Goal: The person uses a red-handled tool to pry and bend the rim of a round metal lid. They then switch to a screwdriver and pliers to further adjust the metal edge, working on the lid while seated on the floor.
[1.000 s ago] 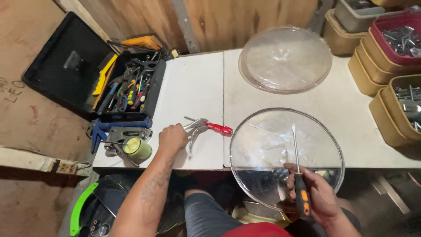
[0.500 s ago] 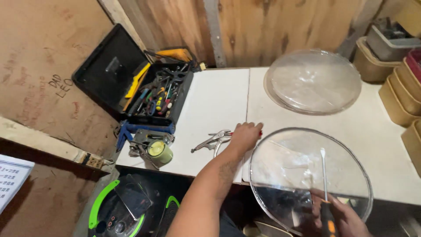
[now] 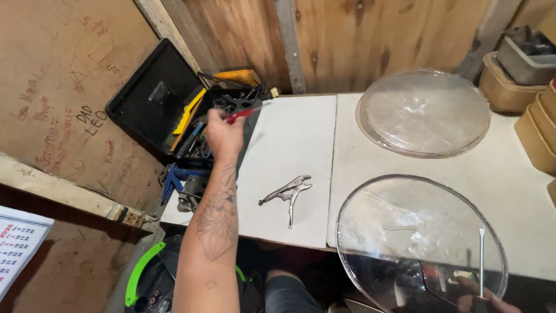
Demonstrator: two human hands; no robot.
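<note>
My left hand [image 3: 223,134] is raised over the open black toolbox [image 3: 174,110] at the table's left end, shut on a red-handled tool [image 3: 240,114] whose tip points right. Silver locking pliers [image 3: 288,193] lie on the white table [image 3: 289,139] to the right of my forearm. My right hand [image 3: 480,300] shows only at the bottom edge, under a clear round dome [image 3: 420,232], gripping a screwdriver [image 3: 480,261] whose shaft points up over the dome.
A second clear dome [image 3: 425,111] rests at the back of the table. Tan bins [image 3: 536,110] stand along the right side. A blue clamp [image 3: 174,179] lies by the toolbox. Wooden walls close the back and left; a green and black machine [image 3: 150,278] sits below.
My left hand picked the red-handled tool up from beside the locking pliers and carried it left and back, over the toolbox. The view shifted left; my right hand sank toward the bottom edge.
</note>
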